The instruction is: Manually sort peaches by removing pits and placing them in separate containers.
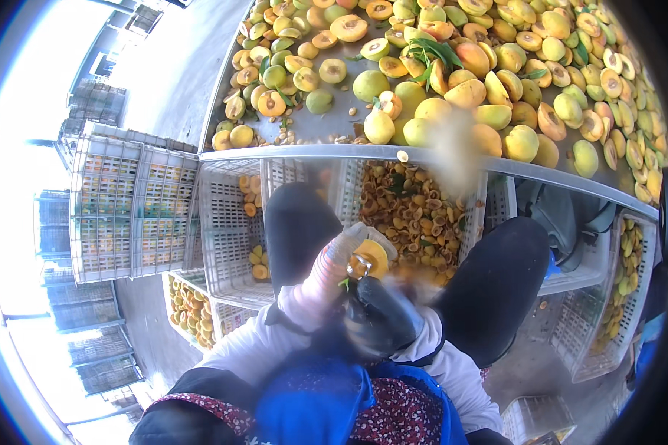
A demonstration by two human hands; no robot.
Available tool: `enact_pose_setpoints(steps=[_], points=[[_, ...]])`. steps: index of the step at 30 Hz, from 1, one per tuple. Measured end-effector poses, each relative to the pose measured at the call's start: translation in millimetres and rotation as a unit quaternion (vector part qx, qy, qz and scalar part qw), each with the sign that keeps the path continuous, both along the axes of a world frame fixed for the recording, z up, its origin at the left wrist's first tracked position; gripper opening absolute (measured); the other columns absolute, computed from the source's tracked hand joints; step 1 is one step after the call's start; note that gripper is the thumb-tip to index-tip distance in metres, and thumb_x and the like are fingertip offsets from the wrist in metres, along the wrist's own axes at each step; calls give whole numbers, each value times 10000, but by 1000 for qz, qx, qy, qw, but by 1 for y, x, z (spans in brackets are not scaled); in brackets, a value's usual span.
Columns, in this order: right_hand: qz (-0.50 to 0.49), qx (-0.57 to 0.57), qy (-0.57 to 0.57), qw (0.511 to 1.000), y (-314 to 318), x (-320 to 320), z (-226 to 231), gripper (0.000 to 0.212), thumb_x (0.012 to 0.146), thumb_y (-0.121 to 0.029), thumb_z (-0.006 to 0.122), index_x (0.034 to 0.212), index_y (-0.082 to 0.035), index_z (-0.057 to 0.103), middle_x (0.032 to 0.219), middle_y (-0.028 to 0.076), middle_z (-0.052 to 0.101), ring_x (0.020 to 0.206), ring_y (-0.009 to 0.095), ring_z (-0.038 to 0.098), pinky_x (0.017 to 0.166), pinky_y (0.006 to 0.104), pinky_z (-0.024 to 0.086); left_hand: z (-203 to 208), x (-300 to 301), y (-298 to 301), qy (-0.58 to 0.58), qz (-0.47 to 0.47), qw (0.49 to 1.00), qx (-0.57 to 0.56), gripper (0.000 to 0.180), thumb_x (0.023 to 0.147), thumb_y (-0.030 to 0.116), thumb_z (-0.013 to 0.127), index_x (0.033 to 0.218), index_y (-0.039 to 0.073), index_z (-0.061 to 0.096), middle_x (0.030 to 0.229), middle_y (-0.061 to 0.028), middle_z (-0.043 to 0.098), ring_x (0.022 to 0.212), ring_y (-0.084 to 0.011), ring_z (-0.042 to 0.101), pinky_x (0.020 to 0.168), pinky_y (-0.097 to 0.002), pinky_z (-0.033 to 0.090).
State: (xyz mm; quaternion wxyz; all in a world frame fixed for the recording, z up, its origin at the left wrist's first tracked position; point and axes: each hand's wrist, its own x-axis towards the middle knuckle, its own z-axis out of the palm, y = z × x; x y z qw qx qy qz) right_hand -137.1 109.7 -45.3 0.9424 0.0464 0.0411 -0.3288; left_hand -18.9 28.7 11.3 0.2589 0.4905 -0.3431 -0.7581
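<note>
Between my knees, my left hand (346, 243) in a pale glove is closed around a halved yellow peach (377, 256), its cut face turned up. My right hand (381, 315), in a black glove, grips a small metal loop-ended pitting tool (359, 265). The tool's loop rests at the cut face of the peach; its handle is hidden in the fist. Just beyond my hands stands a white crate (349, 189) heaped with brown pits and scraps (412, 211). A pale blur hangs over the table edge, too smeared to name.
A metal table (326, 152) piled with whole and halved peaches (519, 141) spans the far side. Stacked crates (137, 204) stand at left, with a crate of peach halves (191, 308) on the floor. Another peach-filled crate (590, 334) leans at right. A grey cloth (560, 219) lies under the table.
</note>
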Motion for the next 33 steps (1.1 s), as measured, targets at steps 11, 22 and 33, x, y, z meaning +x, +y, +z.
enact_pose_setpoints(steps=[11, 22, 33], points=[[-242, -261, 510, 783, -3, -9, -12, 381, 948, -452, 457, 845, -91, 524, 552, 1, 457, 382, 114, 385, 354, 251, 306, -5, 65, -42, -225, 186, 903, -315, 249, 906, 211, 578, 1088, 42, 595, 949, -35, 596, 901, -130, 565, 779, -268, 463], [-152, 3, 461, 874, -30, -10, -8, 453, 872, -554, 539, 846, -102, 544, 569, -1, 463, 422, 99, 401, 388, 236, 307, -8, -38, -147, -623, -166, 622, -444, 342, 795, 363, 697, 910, 48, 631, 767, -149, 644, 665, -337, 622, 646, -397, 501], [-305, -206, 660, 656, -40, -30, 2, 336, 939, -385, 505, 963, -52, 545, 671, 18, 523, 481, 121, 467, 426, 251, 368, -7, -16, -109, -82, -208, 958, -180, 395, 926, 349, 533, 1148, 25, 570, 943, -5, 592, 885, -87, 529, 796, -252, 439]])
